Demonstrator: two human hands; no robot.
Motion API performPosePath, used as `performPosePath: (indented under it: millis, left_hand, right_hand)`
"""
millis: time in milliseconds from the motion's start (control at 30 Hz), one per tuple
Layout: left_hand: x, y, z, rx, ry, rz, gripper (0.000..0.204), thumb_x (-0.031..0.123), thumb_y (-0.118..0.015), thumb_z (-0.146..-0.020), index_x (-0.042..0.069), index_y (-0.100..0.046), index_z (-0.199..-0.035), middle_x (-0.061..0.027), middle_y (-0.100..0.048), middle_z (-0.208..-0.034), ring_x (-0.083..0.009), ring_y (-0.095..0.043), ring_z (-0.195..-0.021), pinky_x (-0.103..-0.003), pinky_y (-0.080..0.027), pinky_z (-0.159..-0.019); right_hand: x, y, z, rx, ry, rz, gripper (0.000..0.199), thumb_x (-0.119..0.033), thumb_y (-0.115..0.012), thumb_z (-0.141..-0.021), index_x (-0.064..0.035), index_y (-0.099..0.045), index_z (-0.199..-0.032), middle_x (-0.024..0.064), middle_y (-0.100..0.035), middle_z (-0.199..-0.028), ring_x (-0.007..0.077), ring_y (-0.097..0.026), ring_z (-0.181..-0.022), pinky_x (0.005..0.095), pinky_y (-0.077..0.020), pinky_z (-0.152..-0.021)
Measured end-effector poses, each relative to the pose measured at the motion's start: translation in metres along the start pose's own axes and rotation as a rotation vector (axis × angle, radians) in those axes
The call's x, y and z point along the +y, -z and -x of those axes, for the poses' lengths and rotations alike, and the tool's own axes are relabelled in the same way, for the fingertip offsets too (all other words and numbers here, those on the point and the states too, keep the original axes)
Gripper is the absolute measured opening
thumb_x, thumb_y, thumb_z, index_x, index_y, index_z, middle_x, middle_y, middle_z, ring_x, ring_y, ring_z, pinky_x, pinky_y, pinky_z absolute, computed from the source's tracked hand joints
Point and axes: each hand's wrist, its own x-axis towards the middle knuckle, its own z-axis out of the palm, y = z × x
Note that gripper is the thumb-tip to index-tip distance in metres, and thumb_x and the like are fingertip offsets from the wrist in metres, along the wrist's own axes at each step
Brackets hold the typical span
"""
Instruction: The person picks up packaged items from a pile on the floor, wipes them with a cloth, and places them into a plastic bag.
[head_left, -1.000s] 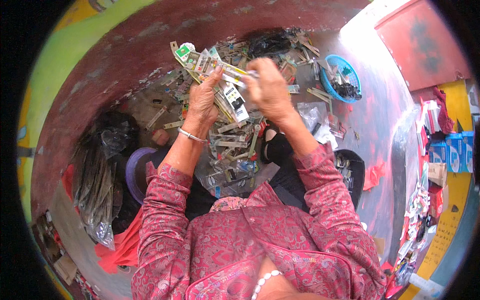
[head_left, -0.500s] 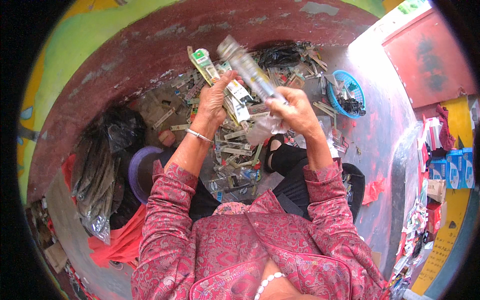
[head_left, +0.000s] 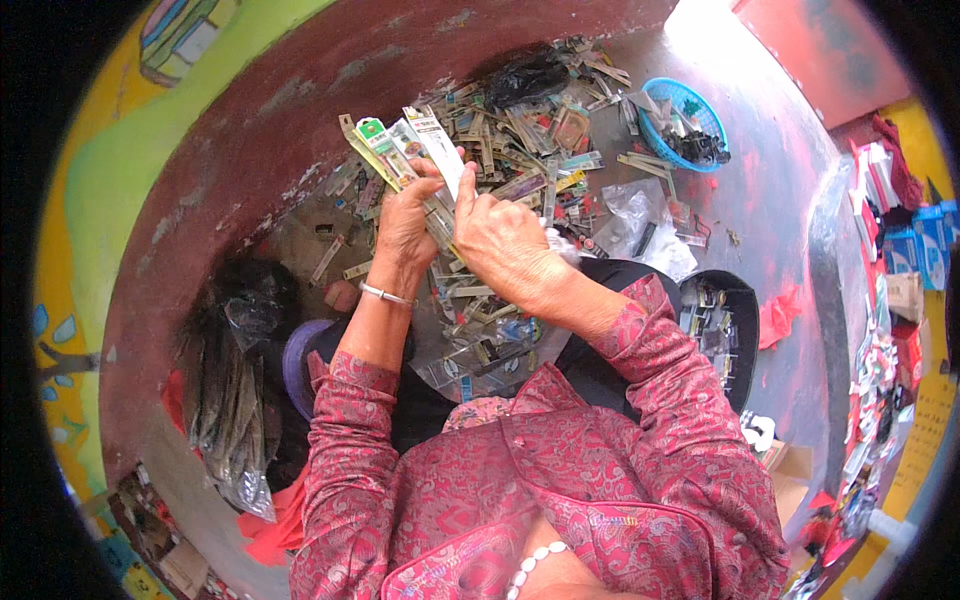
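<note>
A fanned bundle of narrow packets (head_left: 405, 150) is clamped in the left hand (head_left: 405, 225) above the floor's heap (head_left: 520, 150), and one packet should be drawn squarely by the pinching right hand (head_left: 505, 240).

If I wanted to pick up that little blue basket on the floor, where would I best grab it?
Probably by the rim of the blue basket, on the side nearest the person. It sits upright and open on the grey floor, its edge bare all round, while small packets fill its middle. That near edge faces the pile of packets, so a hand coming from above would clear them best.
</note>
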Motion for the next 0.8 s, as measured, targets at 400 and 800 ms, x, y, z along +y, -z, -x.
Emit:
performPosePath:
  millis: [400,800]
  left_hand:
    - [0.007,-0.011,0.003,-0.059,0.072,-0.052,0.02,-0.01,-0.045,-0.068,0.007,-0.044,-0.079,-0.0234,-0.052,-0.111,-0.0302,-0.059,-0.091,-0.042,-0.051,-0.076]
    - [0.004,-0.015,0.02,-0.276,0.174,-0.398,0.011,-0.001,-0.053,-0.071,0.006,-0.046,-0.075,-0.0038,-0.053,-0.077,-0.0292,-0.06,-0.091,-0.033,-0.05,-0.072]
  right_hand:
    - [0.072,0.021,-0.004,-0.093,0.09,-0.83,0.05,-0.03,-0.063,-0.073,-0.0012,-0.044,-0.11,0.0192,-0.061,-0.078,0.0319,-0.061,-0.067,0.0402,-0.0485,-0.058]
    - [0.064,-0.006,-0.03,0.491,0.014,-0.94,0.032,0.004,-0.055,-0.064,-0.0013,-0.048,-0.095,0.0158,-0.045,-0.095,0.0316,-0.046,-0.092,0.0348,-0.0391,-0.082]
